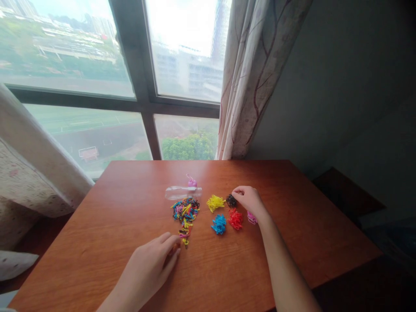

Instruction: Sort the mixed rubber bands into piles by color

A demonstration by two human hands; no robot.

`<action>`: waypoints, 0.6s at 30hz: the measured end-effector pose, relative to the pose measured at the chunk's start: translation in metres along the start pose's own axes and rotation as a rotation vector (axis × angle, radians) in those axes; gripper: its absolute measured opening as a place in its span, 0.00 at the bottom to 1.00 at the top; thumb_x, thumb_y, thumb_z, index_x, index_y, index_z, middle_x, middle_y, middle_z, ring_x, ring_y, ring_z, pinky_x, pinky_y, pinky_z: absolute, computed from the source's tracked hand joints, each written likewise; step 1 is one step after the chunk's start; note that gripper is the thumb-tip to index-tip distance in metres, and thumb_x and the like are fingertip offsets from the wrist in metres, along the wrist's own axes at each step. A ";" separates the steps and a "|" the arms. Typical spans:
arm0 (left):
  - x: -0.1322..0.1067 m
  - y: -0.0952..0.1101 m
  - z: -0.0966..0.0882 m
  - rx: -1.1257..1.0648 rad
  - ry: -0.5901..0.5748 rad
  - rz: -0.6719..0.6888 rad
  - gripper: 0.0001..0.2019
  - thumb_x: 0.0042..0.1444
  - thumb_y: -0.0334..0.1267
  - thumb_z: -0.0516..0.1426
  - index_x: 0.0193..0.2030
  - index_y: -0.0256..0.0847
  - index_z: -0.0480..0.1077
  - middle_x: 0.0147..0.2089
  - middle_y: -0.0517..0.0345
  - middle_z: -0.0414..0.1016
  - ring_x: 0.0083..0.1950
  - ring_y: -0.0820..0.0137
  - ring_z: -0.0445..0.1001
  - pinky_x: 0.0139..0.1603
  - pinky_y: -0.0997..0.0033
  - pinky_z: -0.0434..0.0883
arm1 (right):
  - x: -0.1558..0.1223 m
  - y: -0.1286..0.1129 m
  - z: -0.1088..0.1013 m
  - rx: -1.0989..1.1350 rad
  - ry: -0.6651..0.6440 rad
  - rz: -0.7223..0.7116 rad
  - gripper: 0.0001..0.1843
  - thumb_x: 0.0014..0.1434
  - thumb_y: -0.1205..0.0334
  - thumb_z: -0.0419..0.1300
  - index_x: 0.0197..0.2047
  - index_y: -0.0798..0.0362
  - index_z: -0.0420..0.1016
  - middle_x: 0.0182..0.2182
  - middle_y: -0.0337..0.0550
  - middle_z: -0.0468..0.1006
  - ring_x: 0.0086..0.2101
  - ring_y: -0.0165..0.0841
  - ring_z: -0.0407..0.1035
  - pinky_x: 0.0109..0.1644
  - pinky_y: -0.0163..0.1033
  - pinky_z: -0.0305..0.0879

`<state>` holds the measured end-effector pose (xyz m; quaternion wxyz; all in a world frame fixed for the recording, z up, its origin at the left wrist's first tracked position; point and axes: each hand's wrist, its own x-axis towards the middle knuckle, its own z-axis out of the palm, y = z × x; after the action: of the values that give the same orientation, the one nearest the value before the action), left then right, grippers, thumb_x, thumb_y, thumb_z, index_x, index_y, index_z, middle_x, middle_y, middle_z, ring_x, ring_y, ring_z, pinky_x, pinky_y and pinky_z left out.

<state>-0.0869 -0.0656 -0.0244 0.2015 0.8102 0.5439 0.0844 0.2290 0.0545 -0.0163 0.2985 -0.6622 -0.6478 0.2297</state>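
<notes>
A mixed heap of small coloured rubber bands (pixel 185 211) lies in the middle of a wooden table (pixel 130 216). To its right sit sorted little piles: yellow (pixel 215 202), black (pixel 231 200), red (pixel 235 219), blue (pixel 219 224) and pink (pixel 251 217). My right hand (pixel 251 200) rests beside the black pile, fingers curled together with the tips touching it. My left hand (pixel 151 266) lies on the table at the tail of the mixed heap, fingers pressed together near a few stray bands (pixel 183 236).
A clear plastic bag (pixel 182 192) with a pink clip (pixel 191 180) lies behind the mixed heap. A window and curtains (pixel 256 73) stand beyond the table's far edge. A dark bench (pixel 347 195) sits to the right.
</notes>
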 end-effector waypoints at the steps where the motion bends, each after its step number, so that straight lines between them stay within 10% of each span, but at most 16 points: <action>1: 0.000 0.000 0.000 0.001 -0.001 0.000 0.12 0.67 0.40 0.45 0.43 0.49 0.70 0.40 0.60 0.75 0.39 0.68 0.77 0.37 0.73 0.66 | 0.001 0.000 0.001 -0.003 -0.002 -0.004 0.10 0.50 0.59 0.58 0.23 0.52 0.77 0.24 0.41 0.79 0.26 0.33 0.72 0.29 0.33 0.58; 9: -0.001 0.000 0.000 -0.013 0.000 -0.002 0.12 0.66 0.39 0.45 0.43 0.49 0.70 0.39 0.61 0.75 0.39 0.68 0.76 0.38 0.73 0.66 | -0.013 -0.010 -0.003 0.022 0.047 -0.053 0.14 0.58 0.55 0.55 0.32 0.52 0.81 0.28 0.42 0.81 0.30 0.35 0.73 0.34 0.34 0.62; 18: 0.000 0.001 0.002 -0.021 0.012 -0.024 0.12 0.66 0.40 0.46 0.43 0.48 0.70 0.39 0.59 0.75 0.39 0.68 0.76 0.39 0.72 0.67 | -0.092 -0.041 0.032 0.155 -0.036 -0.158 0.12 0.62 0.62 0.55 0.34 0.51 0.80 0.29 0.40 0.81 0.27 0.32 0.73 0.31 0.32 0.62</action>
<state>-0.0852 -0.0663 -0.0254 0.2075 0.8009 0.5541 0.0925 0.1717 -0.0345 -0.0183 0.3543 -0.5798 -0.6834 0.2669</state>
